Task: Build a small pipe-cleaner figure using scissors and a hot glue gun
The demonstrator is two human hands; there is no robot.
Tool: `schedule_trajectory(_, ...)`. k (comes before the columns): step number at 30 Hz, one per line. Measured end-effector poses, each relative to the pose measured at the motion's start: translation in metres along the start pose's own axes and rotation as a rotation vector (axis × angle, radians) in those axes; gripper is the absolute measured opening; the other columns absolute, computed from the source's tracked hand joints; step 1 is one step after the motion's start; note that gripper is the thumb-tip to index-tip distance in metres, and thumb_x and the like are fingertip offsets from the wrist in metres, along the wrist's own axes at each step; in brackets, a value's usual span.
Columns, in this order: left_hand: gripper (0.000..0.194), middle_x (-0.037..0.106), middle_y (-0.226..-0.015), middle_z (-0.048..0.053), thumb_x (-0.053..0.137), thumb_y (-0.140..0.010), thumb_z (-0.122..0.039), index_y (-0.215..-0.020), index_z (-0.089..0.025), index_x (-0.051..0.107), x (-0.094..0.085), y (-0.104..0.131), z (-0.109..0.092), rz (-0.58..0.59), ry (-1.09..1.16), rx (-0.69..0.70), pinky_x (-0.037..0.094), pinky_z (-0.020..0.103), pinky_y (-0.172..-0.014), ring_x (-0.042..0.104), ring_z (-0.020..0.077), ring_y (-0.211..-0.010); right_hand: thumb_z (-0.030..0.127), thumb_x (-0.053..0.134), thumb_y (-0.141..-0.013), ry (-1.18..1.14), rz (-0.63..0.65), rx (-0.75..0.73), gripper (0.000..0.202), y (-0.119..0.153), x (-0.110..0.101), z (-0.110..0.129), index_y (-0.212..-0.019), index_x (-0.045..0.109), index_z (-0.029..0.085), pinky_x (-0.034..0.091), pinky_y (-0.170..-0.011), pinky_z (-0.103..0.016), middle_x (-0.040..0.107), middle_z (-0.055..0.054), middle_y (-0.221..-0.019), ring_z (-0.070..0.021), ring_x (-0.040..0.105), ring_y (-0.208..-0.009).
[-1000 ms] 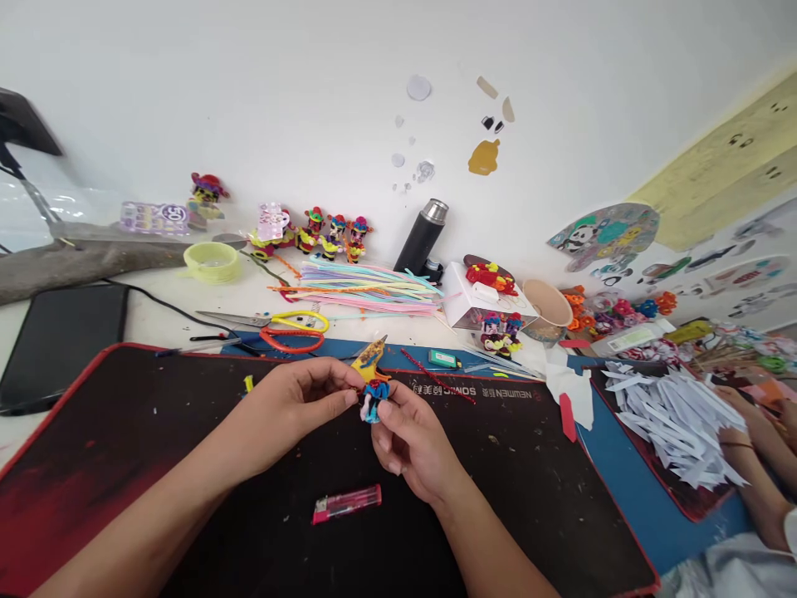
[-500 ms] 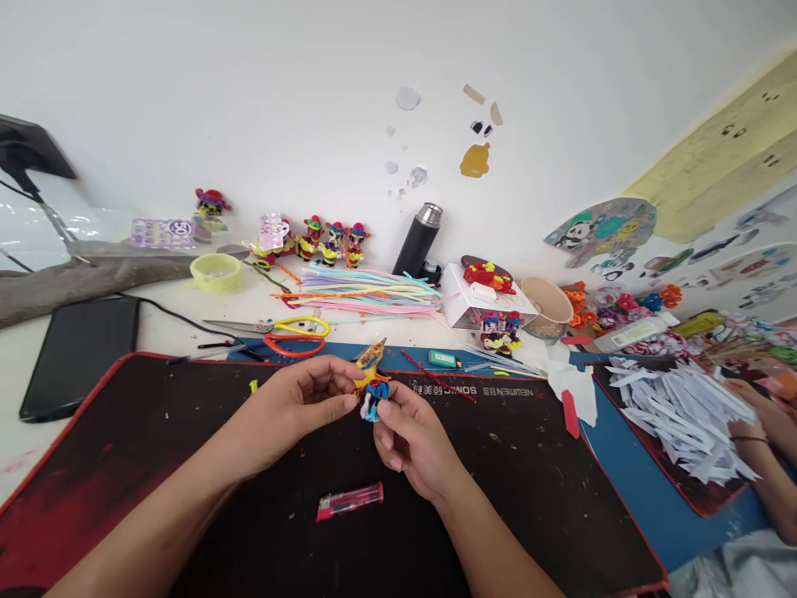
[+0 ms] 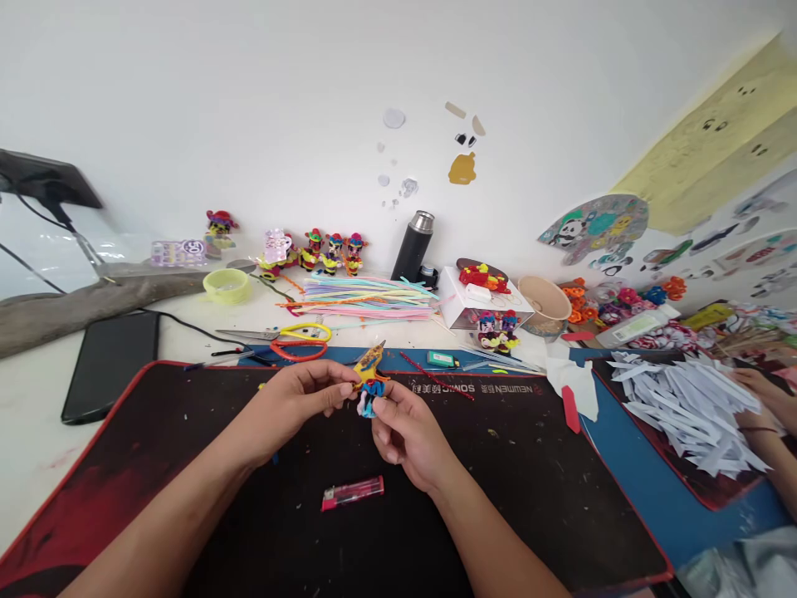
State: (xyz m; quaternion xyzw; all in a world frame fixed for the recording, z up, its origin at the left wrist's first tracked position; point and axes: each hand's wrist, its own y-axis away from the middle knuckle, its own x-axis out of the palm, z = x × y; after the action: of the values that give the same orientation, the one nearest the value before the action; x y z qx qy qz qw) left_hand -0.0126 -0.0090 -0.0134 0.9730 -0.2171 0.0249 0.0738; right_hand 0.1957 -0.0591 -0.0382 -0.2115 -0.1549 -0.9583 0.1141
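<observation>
A small fuzzy pipe-cleaner figure (image 3: 372, 400) in blue, red and pale pink is held up over the black mat (image 3: 498, 473). My right hand (image 3: 404, 428) grips its right side between thumb and curled fingers. At its left edge, the thumb and forefinger of my left hand (image 3: 315, 403) pinch together on it; the exact spot is too small to make out. Just behind the figure shows a yellow tool (image 3: 369, 364) with a dark pointed tip, partly hidden by figure and fingers. Nearer to me, a pink lighter (image 3: 353, 492) lies on the mat.
Orange-and-yellow-handled scissors (image 3: 302, 341), a bundle of pastel pipe cleaners (image 3: 367, 297), a black flask (image 3: 413, 247) and a white box (image 3: 457, 309) stand or lie behind. A phone (image 3: 112, 365) is at left. A co-worker's hand (image 3: 769, 399) is beside white paper strips (image 3: 685, 411).
The view has shifted slightly, so the background sits a little differently. Both hands keep hold of the figure in almost the same place. A tiny blue bit now shows beside my left wrist.
</observation>
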Motion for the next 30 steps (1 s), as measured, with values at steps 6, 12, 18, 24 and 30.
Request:
schedule_trajectory(6, 0.04, 0.074, -0.085, 0.004, 0.092, -0.075, -0.053, -0.097, -0.021, 0.084, 0.001, -0.0024, 0.0034, 0.001, 0.121, -0.025, 0.045, 0.026, -0.065, 0.057, 0.0154, -0.073, 0.053, 0.083, -0.085, 0.004, 0.016, -0.004, 0.043, 0.0002, 0.001, -0.0001, -0.101, 0.061, 0.02, 0.015, -0.037, -0.022, 0.054, 0.01, -0.054, -0.0047, 0.035, -0.035)
schedule_trajectory(12, 0.041, 0.074, -0.087, 0.004, 0.096, -0.07, -0.051, -0.096, -0.02, 0.086, 0.0017, -0.0032, 0.0049, -0.023, 0.158, -0.037, 0.044, 0.026, -0.065, 0.055, 0.0141, -0.072, 0.053, 0.084, -0.084, 0.002, 0.015, -0.007, 0.044, 0.0, 0.0013, -0.0004, -0.099, 0.059, 0.02, 0.015, -0.037, -0.021, 0.054, 0.01, -0.053, -0.0048, 0.035, -0.035)
schedule_trajectory(18, 0.043, 0.074, -0.086, 0.005, 0.097, -0.067, -0.051, -0.094, -0.019, 0.086, 0.0028, -0.0047, 0.0037, -0.05, 0.169, -0.037, 0.044, 0.026, -0.064, 0.054, 0.0143, -0.07, 0.053, 0.084, -0.084, 0.008, 0.013, -0.01, 0.044, 0.0, 0.0021, -0.0003, -0.099, 0.06, 0.02, 0.016, -0.037, -0.021, 0.054, 0.01, -0.054, -0.0048, 0.036, -0.035)
schedule_trajectory(24, 0.045, 0.073, -0.082, 0.005, 0.099, -0.064, -0.049, -0.094, -0.019, 0.085, 0.0033, -0.0051, 0.0031, -0.05, 0.194, -0.051, 0.043, 0.026, -0.062, 0.054, 0.014, -0.068, 0.052, 0.084, -0.084, 0.008, 0.013, -0.019, 0.043, -0.0017, 0.0007, -0.002, -0.099, 0.059, 0.02, 0.015, -0.037, -0.021, 0.054, 0.01, -0.054, -0.0052, 0.036, -0.035)
schedule_trajectory(30, 0.045, 0.071, -0.077, 0.003, 0.099, -0.064, -0.049, -0.094, -0.018, 0.085, 0.0037, -0.0054, 0.0032, -0.054, 0.228, -0.06, 0.042, 0.026, -0.062, 0.054, 0.0139, -0.068, 0.052, 0.083, -0.084, 0.012, 0.012, -0.019, 0.043, -0.0017, 0.0001, -0.0026, -0.098, 0.057, 0.022, 0.014, -0.037, -0.021, 0.054, 0.011, -0.054, -0.0054, 0.035, -0.035)
